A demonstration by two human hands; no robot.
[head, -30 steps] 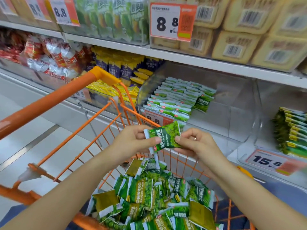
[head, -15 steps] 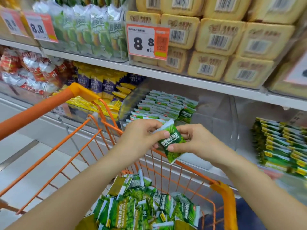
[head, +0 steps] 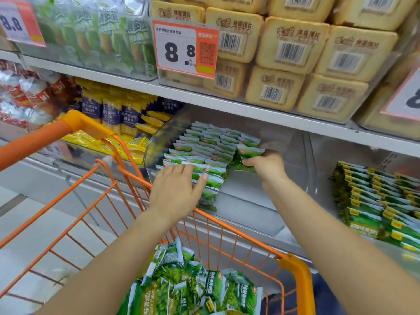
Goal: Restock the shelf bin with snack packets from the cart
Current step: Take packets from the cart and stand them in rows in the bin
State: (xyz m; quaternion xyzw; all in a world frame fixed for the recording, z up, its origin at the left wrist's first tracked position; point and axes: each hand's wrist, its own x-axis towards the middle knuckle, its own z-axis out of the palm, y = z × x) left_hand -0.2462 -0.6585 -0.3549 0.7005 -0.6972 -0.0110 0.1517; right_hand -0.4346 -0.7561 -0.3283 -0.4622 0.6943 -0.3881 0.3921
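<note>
A clear plastic shelf bin (head: pixel 284 178) holds rows of green snack packets (head: pixel 204 142) standing on edge in its left half. My right hand (head: pixel 266 165) is inside the bin, fingers closed on one green packet (head: pixel 248 155) at the right end of the rows. My left hand (head: pixel 175 189) lies flat, fingers spread, against the front packets of the near row (head: pixel 213 180). Below, the orange wire cart (head: pixel 127 169) carries a loose heap of the same green packets (head: pixel 200 289).
Beige wrapped cakes (head: pixel 291 51) and a price tag reading 8.8 (head: pixel 185 48) fill the shelf above. Yellow and blue packets (head: pixel 118 114) sit left of the bin, darker green packets (head: pixel 377 201) in the bin to its right. The bin's right half has bare floor.
Both hands have left the space above the cart and reached into the bin. The packet held between them is now in my right hand alone, at the rows' right end.
</note>
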